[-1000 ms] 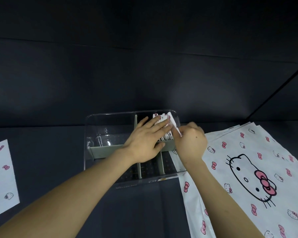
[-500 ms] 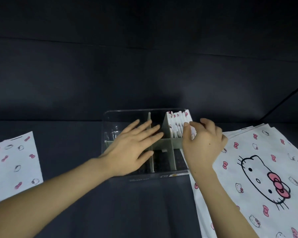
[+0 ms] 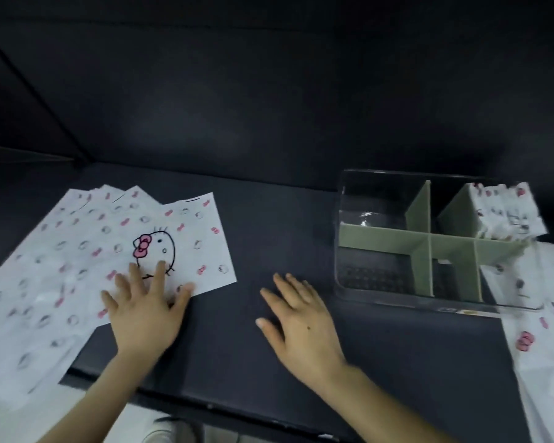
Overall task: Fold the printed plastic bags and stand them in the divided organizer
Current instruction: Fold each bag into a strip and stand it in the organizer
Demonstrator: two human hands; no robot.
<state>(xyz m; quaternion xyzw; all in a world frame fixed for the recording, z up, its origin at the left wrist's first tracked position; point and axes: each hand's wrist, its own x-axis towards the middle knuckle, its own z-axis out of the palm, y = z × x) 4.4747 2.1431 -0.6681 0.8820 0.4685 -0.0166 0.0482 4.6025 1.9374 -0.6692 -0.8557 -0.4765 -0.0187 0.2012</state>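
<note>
**A:** Bags first: where did they lie?

**B:** A fanned stack of flat printed bags (image 3: 192, 251) lay on the left of the tabletop (image 3: 269, 219), and its near end seemed to hang past the front edge. A row of folded bags (image 3: 506, 215) stood in the far right compartment of the organizer (image 3: 381, 239), leaning out over its right wall. More flat bags (image 3: 541, 330) lay at the right, close against the organizer. Whether they ran under its corner, I couldn't tell.

**A:** And the grips?

**B:** Both were released. The left grip (image 3: 144, 311) lay with its fingers spread flat on the near edge of the top bag, pressing it and grasping nothing. The right grip (image 3: 301, 324) was over bare tabletop between the stack and the organizer, fingers straight. I couldn't tell whether it touched the surface.

**A:** What could have gone wrong from there?

**B:** I judged the film slick. A flat palm dragging the top sheet might have carried two or three along, or nudged the overhanging stack off the edge. A soft crease would probably have sprung open, and the bag would then have slumped in its compartment instead of standing. The row also looked crowded, so wedging in another might have tipped the leaning ones out or shoved the light organizer.
</note>
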